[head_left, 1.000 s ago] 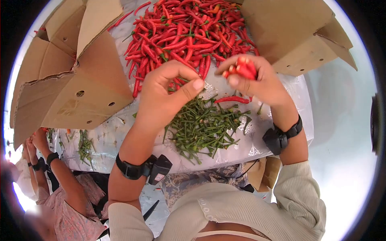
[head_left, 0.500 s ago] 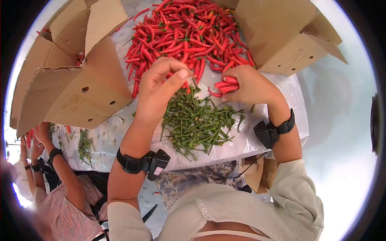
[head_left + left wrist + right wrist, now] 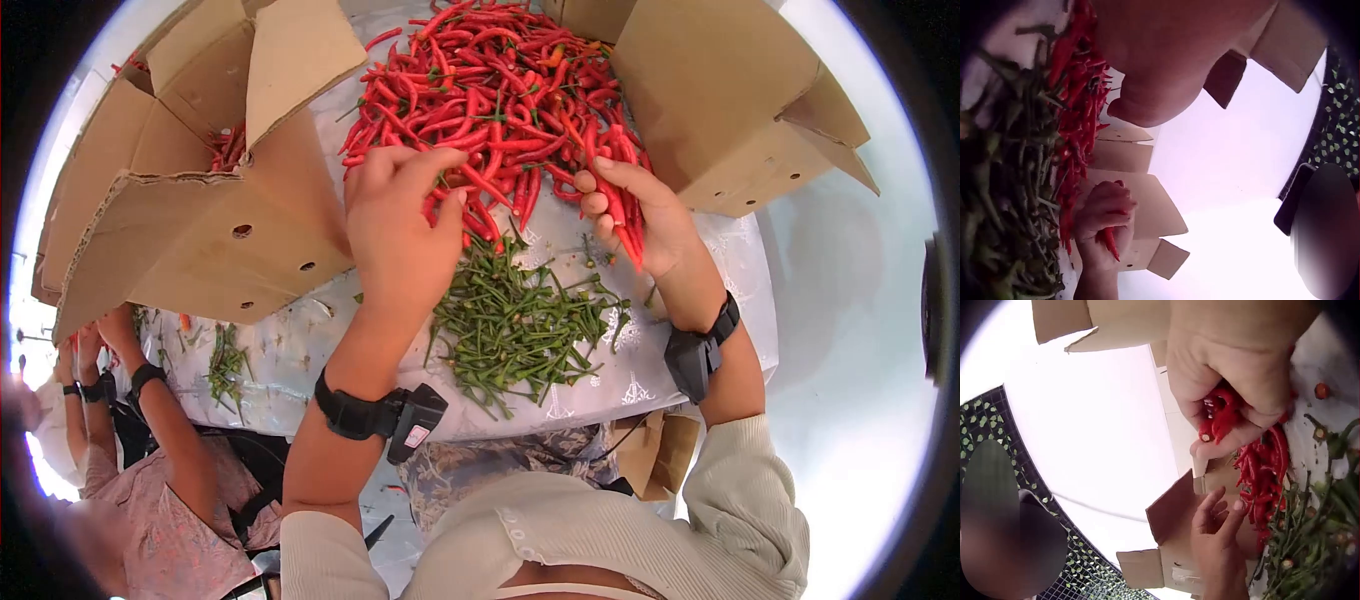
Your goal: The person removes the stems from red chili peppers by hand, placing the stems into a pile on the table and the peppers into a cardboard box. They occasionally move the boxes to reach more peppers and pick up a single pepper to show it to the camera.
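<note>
A large heap of red chili peppers [image 3: 490, 120] covers the back of the table. My right hand [image 3: 650, 215] grips a bunch of red chilies [image 3: 622, 200] at the heap's right front edge, fingers curled round them. In the right wrist view, cut ends of the held chilies [image 3: 1225, 412] show between thumb and fingers. My left hand [image 3: 405, 225] is over the heap's left front edge, thumb and fingers apart. From the right wrist, the left hand [image 3: 1219, 550] appears loosely bent with nothing in it. Between the hands and my body lies a pile of green chili stems [image 3: 520, 320].
An open cardboard box [image 3: 200, 240] with red chilies inside stands on the left, flaps spread. Another cardboard box [image 3: 740, 110] stands at the right back. A patterned pale cloth [image 3: 590, 400] covers the table. At lower left, another person [image 3: 170, 500] works along the same table.
My left hand's thumb and fingers have spread apart at the heap. The right hand has turned over, still holding its chilies, whose tips now point down toward me.
</note>
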